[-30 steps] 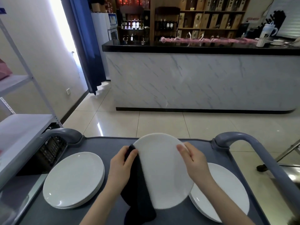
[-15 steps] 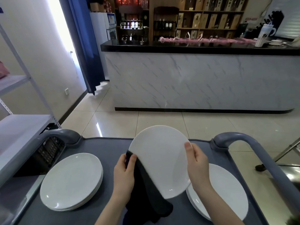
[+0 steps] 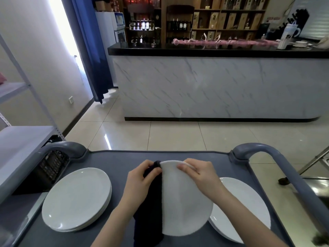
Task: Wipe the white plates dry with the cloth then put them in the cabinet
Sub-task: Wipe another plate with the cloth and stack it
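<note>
I hold a white plate (image 3: 185,202) above the grey cart top (image 3: 117,163), its underside towards me. My right hand (image 3: 199,177) grips its far rim from the right. My left hand (image 3: 140,180) grips a dark cloth (image 3: 151,211) and presses it against the plate's left edge; the cloth hangs down over the plate's left part. A stack of white plates (image 3: 76,198) lies on the cart at the left. Another stack of white plates (image 3: 245,207) lies at the right, partly hidden under the held plate and my right arm.
Grey cart handles (image 3: 277,163) rise at both far corners. A white metal shelf rack (image 3: 23,139) stands close on the left, with a dark crate (image 3: 51,164) beside the cart. Across the tiled floor runs a marble-fronted bar counter (image 3: 213,86).
The plate has come down and tipped flatter, with its underside facing me. Both hands have shifted to its far rim, and the cloth now covers its left edge.
</note>
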`<state>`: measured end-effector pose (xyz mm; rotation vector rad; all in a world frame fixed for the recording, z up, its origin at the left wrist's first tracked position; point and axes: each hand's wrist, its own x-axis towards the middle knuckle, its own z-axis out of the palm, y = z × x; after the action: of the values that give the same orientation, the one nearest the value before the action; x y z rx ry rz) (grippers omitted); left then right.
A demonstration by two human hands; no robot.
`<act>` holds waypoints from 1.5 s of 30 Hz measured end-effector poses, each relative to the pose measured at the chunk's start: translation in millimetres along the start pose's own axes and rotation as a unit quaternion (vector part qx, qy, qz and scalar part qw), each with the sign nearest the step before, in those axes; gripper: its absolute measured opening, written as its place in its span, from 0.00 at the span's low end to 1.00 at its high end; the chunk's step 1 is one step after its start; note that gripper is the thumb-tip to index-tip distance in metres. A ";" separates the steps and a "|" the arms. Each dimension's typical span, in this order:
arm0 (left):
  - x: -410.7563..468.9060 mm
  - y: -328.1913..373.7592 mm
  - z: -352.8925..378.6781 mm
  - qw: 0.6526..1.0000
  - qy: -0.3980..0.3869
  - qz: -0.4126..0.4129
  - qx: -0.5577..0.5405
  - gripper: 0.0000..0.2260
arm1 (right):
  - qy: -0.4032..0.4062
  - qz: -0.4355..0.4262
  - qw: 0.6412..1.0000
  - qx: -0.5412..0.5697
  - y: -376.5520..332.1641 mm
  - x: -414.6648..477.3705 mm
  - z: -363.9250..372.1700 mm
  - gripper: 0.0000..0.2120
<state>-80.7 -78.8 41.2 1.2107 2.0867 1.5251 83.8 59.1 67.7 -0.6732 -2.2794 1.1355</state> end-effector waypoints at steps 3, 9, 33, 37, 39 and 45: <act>-2.9 -10.4 3.4 0.990 0.098 -0.073 -0.070 0.11 | 0.171 0.082 0.975 0.119 1.3 -8.8 9.9 0.23; -18.3 -19.3 17.6 0.966 0.174 -0.144 -0.129 0.12 | 0.221 0.121 0.957 0.146 6.5 -13.9 15.7 0.23; -23.5 -10.0 12.6 0.976 0.144 -0.114 -0.119 0.07 | 0.255 0.142 0.956 0.029 10.2 -19.6 19.4 0.12; -28.8 1.0 17.4 0.977 0.165 -0.093 -0.099 0.07 | 0.288 0.041 0.936 -0.198 0.1 -25.0 13.8 0.11; -30.9 6.2 19.8 0.976 0.174 -0.088 -0.098 0.06 | 0.227 0.050 0.955 -0.186 -12.6 -32.2 24.5 0.12; -42.5 23.3 26.7 0.984 0.157 -0.016 -0.084 0.15 | 0.079 0.168 0.982 -0.023 -37.1 -33.6 56.3 0.28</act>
<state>-26.9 -91.8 41.1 0.9225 2.0933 1.9390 66.1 -13.9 61.4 -1.1574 -2.1139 1.1333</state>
